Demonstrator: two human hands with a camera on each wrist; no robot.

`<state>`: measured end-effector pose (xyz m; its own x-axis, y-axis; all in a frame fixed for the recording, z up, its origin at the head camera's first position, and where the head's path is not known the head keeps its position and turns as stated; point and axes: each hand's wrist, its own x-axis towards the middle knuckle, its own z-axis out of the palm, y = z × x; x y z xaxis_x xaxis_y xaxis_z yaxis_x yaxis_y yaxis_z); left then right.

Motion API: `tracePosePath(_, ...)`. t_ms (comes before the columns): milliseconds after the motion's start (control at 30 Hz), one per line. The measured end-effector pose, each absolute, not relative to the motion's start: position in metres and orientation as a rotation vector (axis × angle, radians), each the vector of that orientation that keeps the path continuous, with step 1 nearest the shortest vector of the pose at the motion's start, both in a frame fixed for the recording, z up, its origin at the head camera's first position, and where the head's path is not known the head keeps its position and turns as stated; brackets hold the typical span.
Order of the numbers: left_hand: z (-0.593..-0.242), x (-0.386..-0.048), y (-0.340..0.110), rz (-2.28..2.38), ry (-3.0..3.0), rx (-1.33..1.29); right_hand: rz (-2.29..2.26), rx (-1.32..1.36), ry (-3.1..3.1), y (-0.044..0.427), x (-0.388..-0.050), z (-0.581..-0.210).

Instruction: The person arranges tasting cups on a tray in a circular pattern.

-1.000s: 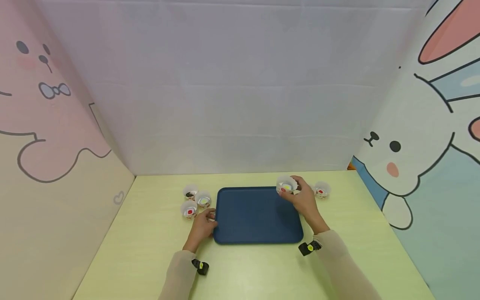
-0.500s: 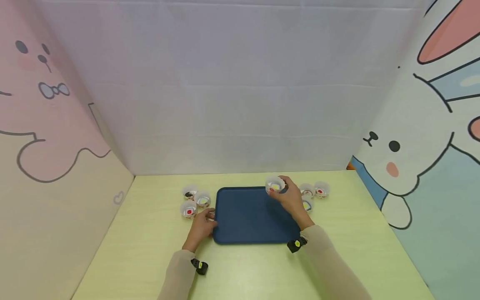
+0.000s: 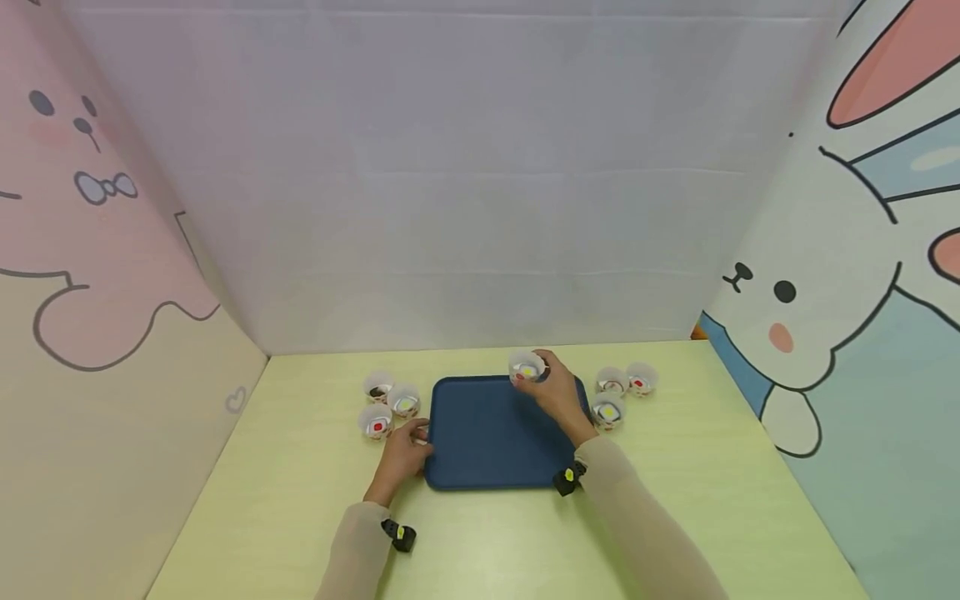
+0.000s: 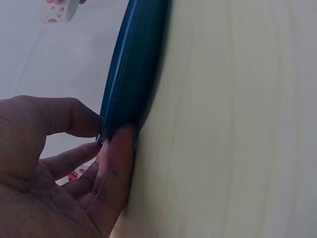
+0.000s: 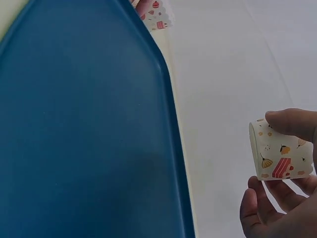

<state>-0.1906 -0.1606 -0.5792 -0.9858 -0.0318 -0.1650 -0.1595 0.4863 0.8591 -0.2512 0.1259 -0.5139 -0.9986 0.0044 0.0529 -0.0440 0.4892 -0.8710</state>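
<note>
Held up over the back right part of the blue tray [image 3: 480,442] is a small white paper cup [image 3: 527,363], gripped between thumb and fingers of my right hand [image 3: 558,396]. Little cake pictures decorate the wall of this paper cup [image 5: 280,156] in the right wrist view; something yellow shows inside from the head view. At the tray's left edge, my left hand [image 3: 403,454] pinches the rim, thumb on top and a finger against the underside, as the left wrist view shows.
Left of the tray stand more paper cups: one with a dark inside [image 3: 378,387], one with yellow [image 3: 405,403], one with red [image 3: 376,423]. Another three cups [image 3: 607,412] cluster at its right. A white wall [image 3: 480,208] rises behind the table [image 3: 480,542].
My right hand has carried the paper cup leftward over the tray's back edge, uncovering two cups on the right. My left hand stays at the tray's left edge.
</note>
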Motion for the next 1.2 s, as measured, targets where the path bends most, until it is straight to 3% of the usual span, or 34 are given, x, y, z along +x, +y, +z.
tracePosePath(1200, -0.583, -0.192, -0.162, 1.571, 2.521, -0.191, 1.517, 0.022, -2.775, 0.096, -0.271, -0.565)
